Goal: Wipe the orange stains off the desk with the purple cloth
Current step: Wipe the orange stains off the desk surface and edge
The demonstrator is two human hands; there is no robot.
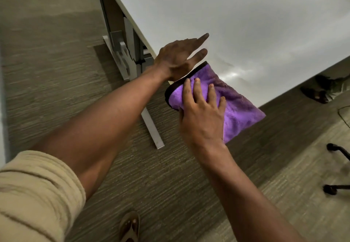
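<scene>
The purple cloth [238, 105] with a dark hem lies folded on the near corner of the white desk [246, 23], part of it hanging past the edge. My right hand [203, 112] presses flat on the cloth, thumb tucked under its left side. My left hand [180, 57] hovers over the desk corner just left of the cloth, fingers spread and pointing right, holding nothing. No orange stain shows on the visible desk surface; a shiny wet-looking patch [234, 74] sits just beyond the cloth.
The desk's grey metal leg and foot [132, 65] stand on the carpet at the left. My sandalled foot [130, 226] shows at the bottom. Another person's sandalled foot [315, 93] is under the desk at right, near black chair castors [333, 167].
</scene>
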